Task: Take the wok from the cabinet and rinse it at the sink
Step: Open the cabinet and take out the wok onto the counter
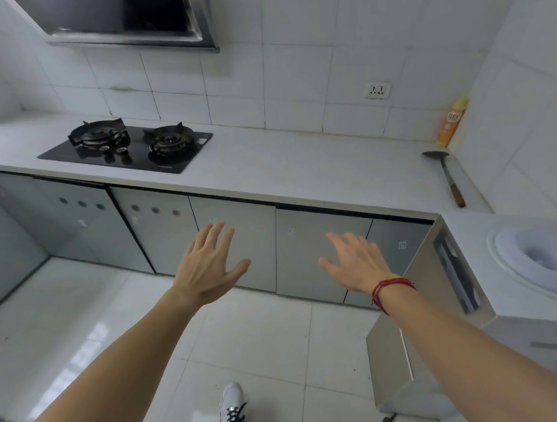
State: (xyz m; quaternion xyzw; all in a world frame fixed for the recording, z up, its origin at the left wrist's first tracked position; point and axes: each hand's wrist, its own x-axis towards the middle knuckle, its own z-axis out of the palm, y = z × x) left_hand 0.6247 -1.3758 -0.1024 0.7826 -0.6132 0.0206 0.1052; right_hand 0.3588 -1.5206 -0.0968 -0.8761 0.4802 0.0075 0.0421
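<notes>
Nothing is done yet: my left grip (209, 266) and right grip (354, 261), fingers spread and empty, reach toward the closed cabinet doors (259, 231) under the front edge of the surface (285, 171); the wok and sink are not visible.

the orange bottle (452, 121) had a red label, unreadable. small marks on the cabinet doors (300, 261) were illegible.

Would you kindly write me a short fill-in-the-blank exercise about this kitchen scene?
1. The stove has ____ burners.
2. The cabinet doors are all ____.
3. The red string is on the ____ wrist.
4. The spatula lies near an ____ bottle.

Missing words: two; shut; right; orange.
</notes>
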